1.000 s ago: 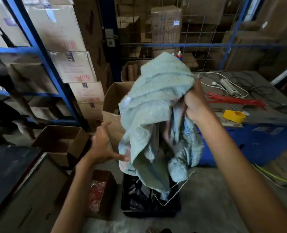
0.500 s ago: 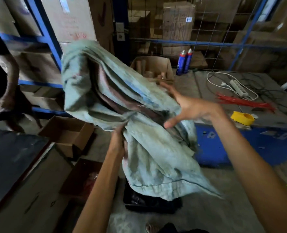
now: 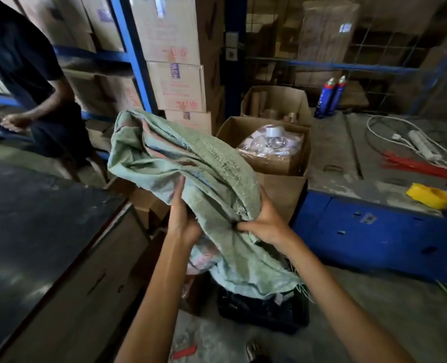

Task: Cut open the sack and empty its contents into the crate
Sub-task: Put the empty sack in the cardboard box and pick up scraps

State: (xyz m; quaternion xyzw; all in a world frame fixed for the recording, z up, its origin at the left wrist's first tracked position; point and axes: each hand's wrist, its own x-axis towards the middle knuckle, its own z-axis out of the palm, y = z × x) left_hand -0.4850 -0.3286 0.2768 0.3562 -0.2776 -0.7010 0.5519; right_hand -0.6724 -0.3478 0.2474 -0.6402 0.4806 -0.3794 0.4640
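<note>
Grip: left hand (image 3: 181, 221), right hand (image 3: 263, 226) pinching limp, crumpled green woven sack (image 3: 191, 163) above black crate (image 3: 264, 313).

Dim warehouse: blue racking (image 3: 132, 52), concrete floor (image 3: 390, 310).

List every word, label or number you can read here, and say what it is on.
"ADH", printed sideways in purple: middle stacked cardboard box.
Red print on the stacked boxes: too blurred.
White sticker on the wrapped tall carton: too small.
Blue spray cans: unreadable.
Green woven sack: faded print, unreadable.
</note>
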